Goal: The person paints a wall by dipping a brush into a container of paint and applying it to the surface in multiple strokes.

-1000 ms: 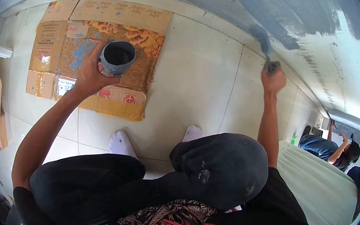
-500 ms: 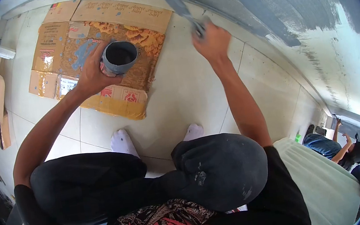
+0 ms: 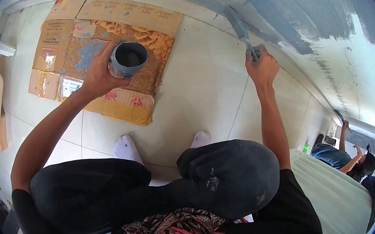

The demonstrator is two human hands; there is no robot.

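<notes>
Left hand (image 3: 96, 79) grips the can (image 3: 129, 58) over the cardboard (image 3: 137, 15). Right hand (image 3: 262, 66) is closed round the brush (image 3: 238, 29), bristles low on the wall (image 3: 314, 3). Wall mostly grey; white patch at right unpainted.

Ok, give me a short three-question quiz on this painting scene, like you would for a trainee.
1. True or false: the left hand holds the paint can over the cardboard.
2. What does the right hand grip? A: brush; B: roller; C: rag.
3. Fill the gap: the paint spread on the wall is ___.
Key: 1 true; 2 A; 3 grey.
</notes>
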